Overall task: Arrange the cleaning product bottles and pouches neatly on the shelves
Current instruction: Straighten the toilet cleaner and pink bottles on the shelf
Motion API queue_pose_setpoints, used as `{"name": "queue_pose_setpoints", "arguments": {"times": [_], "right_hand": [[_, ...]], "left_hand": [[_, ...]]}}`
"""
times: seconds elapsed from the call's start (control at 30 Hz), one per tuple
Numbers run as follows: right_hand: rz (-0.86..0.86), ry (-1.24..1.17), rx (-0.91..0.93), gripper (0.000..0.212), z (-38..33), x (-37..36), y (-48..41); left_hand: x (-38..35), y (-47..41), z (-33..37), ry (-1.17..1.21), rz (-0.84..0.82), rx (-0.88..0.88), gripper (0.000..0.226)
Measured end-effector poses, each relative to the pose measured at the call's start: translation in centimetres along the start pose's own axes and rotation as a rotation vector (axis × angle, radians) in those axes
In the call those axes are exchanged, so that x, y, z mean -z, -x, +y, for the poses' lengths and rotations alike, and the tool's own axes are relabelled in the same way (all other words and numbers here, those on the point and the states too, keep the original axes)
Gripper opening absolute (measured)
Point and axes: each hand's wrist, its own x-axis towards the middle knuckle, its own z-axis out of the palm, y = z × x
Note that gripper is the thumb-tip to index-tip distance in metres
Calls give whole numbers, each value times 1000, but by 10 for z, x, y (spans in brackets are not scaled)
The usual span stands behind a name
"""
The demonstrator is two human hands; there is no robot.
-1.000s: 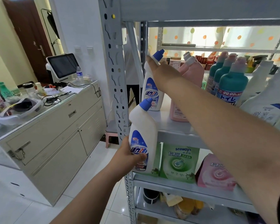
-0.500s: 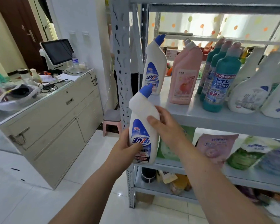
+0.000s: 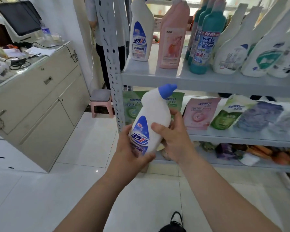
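Both hands hold a white bottle with a blue cap (image 3: 151, 118) in front of the shelf post. My left hand (image 3: 132, 153) grips its base and label from below. My right hand (image 3: 172, 136) wraps its right side. On the upper shelf (image 3: 208, 81) stand a matching white bottle (image 3: 141, 30), a pink bottle (image 3: 172, 36), teal bottles (image 3: 206, 39) and white spray bottles (image 3: 251, 47). The middle shelf (image 3: 241, 136) carries a green pouch (image 3: 131, 106), a pink pouch (image 3: 199, 114), another green pouch (image 3: 229, 114) and a purple pouch (image 3: 258, 116).
The grey perforated shelf post (image 3: 110, 56) rises just left of the bottle. A beige cabinet (image 3: 40, 97) with a monitor (image 3: 18, 17) stands at left. A pink stool (image 3: 101, 102) sits by the post, and a person (image 3: 97, 30) stands behind it. The bottom shelf holds mixed packets (image 3: 258, 153).
My right hand left the bottle on the upper shelf and came down onto the held bottle. The bottle has tilted right and dropped lower, and the view has tipped downward.
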Motion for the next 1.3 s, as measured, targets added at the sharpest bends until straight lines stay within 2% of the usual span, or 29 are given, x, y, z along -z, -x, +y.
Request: {"name": "queue_pose_setpoints", "arguments": {"times": [0.07, 0.1, 0.17, 0.23, 0.3, 0.43, 0.47, 0.53, 0.6, 0.67, 0.77, 0.83, 0.87, 0.97, 1.07, 1.1, 1.2, 1.23, 1.3], "right_hand": [[-72, 138, 43, 68, 6, 0, 13], [-107, 206, 52, 67, 9, 0, 18], [-182, 291, 52, 66, 10, -1, 25], [-289, 280, 56, 65, 6, 4, 26], [-362, 258, 10, 65, 0, 15, 21], [-341, 297, -156, 79, -3, 46, 8], [-335, 303, -175, 73, -2, 54, 7], [-301, 290, -165, 47, 3, 70, 7], [-207, 282, -139, 52, 5, 86, 6], [-110, 370, -115, 58, 3, 100, 5], [-86, 465, -103, 35, -2, 120, 0], [-112, 305, -149, 15, -8, 130, -3], [-124, 194, -184, 14, -10, 135, -5], [-142, -48, -351, 39, -11, 149, -12], [-249, -68, -550, 84, -4, 164, -14], [-286, -98, -598, 88, -3, 167, -13], [-264, -179, -585, 62, -3, 178, -15], [-227, -172, -540, 60, -4, 180, -16], [-152, -105, -456, 73, -2, 186, -19]], "left_hand": [[-6, 6, -2, -29, 10, 6, 105], [-9, 6, -4, -57, 53, -9, 106], [-13, 1, -4, -134, 153, -47, 94], [-17, -4, -6, -194, 215, -58, 86], [-20, 0, -1, -149, 184, -50, 83], [-39, 14, 6, 132, 15, 128, 79], [-48, 15, 7, 221, -3, 171, 78], [-66, 13, 8, 436, -25, 286, 76], [-83, 14, 19, 546, 14, 402, 64], [-95, 12, 24, 485, 68, 477, 56], [-116, 9, 34, 332, 188, 484, 41], [-133, 10, 41, 310, 265, 522, 40], [-140, 11, 45, 341, 293, 556, 43], [-158, 13, 53, 634, 323, 663, 47], [-174, 15, 59, 829, 158, 797, 45], [-180, 15, 61, 839, 99, 820, 45], [-188, 14, 58, 794, 22, 797, 51], [-188, 14, 55, 755, 18, 768, 56], [-184, 14, 51, 665, 10, 710, 66]]}}
